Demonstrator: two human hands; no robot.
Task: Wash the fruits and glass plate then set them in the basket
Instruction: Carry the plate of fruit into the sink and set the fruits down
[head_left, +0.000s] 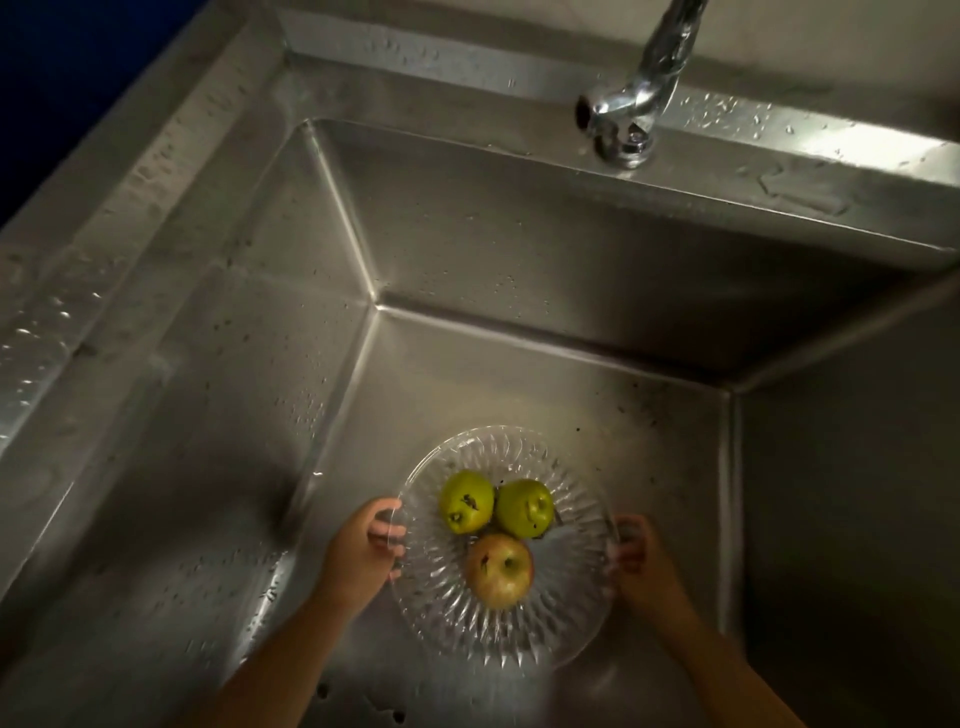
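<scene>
A clear ribbed glass plate (452, 618) is held low inside the steel sink. On it lie two green apples (466, 501) (524, 508) side by side and a reddish-yellow apple (500, 570) just in front of them. My left hand (363, 545) grips the plate's left rim, fingers curled over the edge. My right hand (636, 558) grips the right rim the same way. Both forearms reach in from the bottom of the view. No basket is in view.
The deep stainless sink (519, 260) has wet, spotted walls and a broad wet rim at left and back. A chrome tap (631, 111) hangs over the back edge at upper right; I see no water running. Drain holes (322, 690) show near the bottom.
</scene>
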